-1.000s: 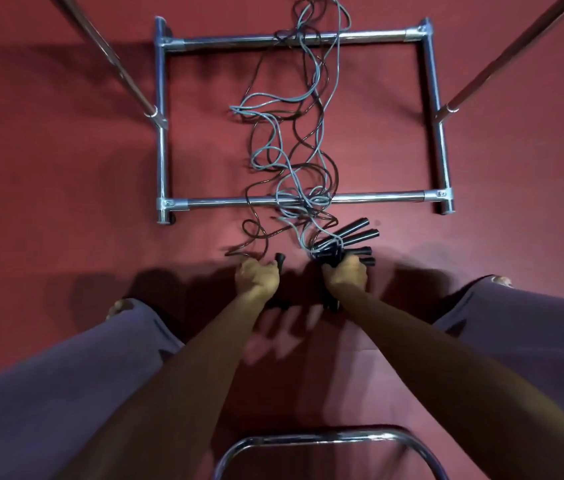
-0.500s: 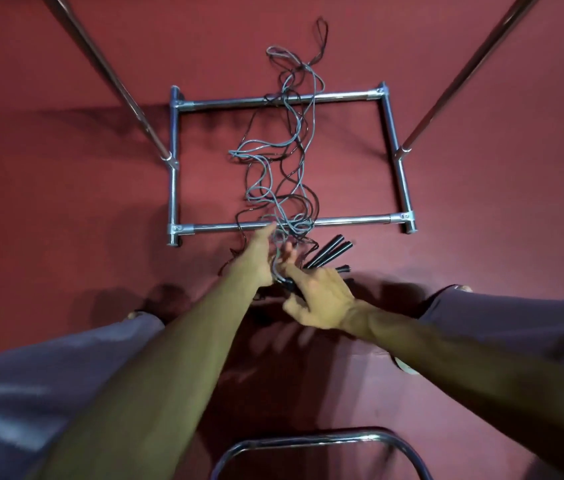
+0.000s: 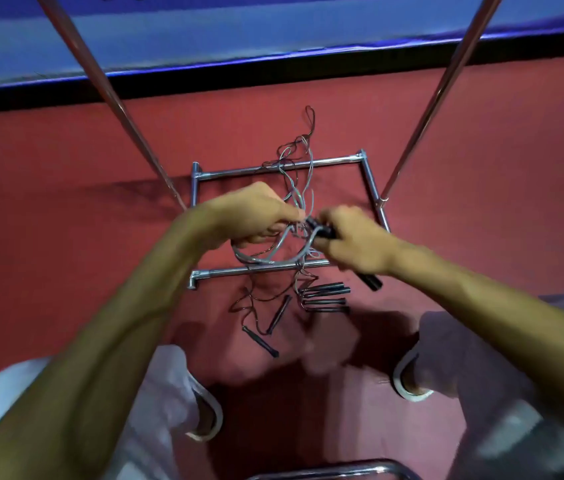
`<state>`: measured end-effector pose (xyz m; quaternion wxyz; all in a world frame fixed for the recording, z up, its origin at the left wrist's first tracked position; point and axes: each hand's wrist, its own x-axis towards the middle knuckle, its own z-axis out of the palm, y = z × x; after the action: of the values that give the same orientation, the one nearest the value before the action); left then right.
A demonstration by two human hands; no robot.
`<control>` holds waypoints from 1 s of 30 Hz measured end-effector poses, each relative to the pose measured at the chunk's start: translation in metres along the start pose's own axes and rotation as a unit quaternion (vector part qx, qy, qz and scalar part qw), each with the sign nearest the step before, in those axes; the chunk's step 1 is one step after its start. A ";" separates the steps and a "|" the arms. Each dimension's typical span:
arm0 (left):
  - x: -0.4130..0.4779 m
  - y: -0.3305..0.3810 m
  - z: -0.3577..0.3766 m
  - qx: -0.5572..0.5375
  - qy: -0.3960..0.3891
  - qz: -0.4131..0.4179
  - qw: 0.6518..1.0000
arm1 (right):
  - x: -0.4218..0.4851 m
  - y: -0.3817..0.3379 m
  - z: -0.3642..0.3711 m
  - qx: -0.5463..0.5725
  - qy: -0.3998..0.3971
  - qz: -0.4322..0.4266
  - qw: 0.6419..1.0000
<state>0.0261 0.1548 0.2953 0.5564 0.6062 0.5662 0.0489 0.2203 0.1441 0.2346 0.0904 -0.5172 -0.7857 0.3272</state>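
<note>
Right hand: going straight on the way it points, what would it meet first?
Probably the tangle of cords just ahead of the right hand and its black handle, then the left hand gripping those cords; depth is unclear.

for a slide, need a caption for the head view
Left hand holds tangled grey and black cords while right hand holds a black cylindrical handle, above a chrome tube frame.

handle mostly hidden, metal tube cropped

Glossy metal frame; matt handles
</note>
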 end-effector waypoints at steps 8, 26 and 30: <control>-0.042 0.023 -0.012 -0.107 -0.115 0.259 0.953 | 0.023 -0.017 -0.022 0.070 0.082 -0.090 0.990; -0.034 0.014 -0.015 -0.306 -0.025 0.308 0.900 | 0.036 -0.059 -0.006 0.407 -0.036 -0.067 0.910; -0.035 0.005 -0.031 -0.306 0.251 0.281 0.874 | 0.033 -0.066 -0.039 0.504 -0.044 -0.069 0.860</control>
<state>-0.0040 0.1491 0.3306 0.5161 0.5062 0.4497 0.5246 0.1751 0.1729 0.2983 0.3261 -0.3300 -0.5505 0.6940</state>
